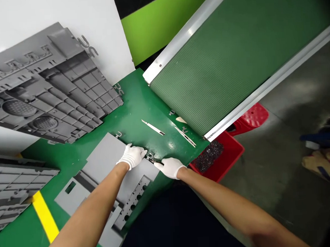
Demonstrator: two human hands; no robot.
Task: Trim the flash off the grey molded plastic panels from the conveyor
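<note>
A grey moulded plastic panel lies on the green table in front of me. My left hand, in a white glove, lies over its far edge, fingers closed on that edge. Beside the fingertips a small U-shaped plastic tab sticks out from the edge. My right hand, also gloved, is at the panel's right corner with its fingers closed. Something small and dark shows at its fingertips, too little to name. Beyond the hands lie a craft knife and a pair of tweezers.
A large ribbed grey panel leans against a white board; another panel stands at left. A green conveyor belt ends over the table. Below it, a red bin holds dark scraps. A red stool stands behind.
</note>
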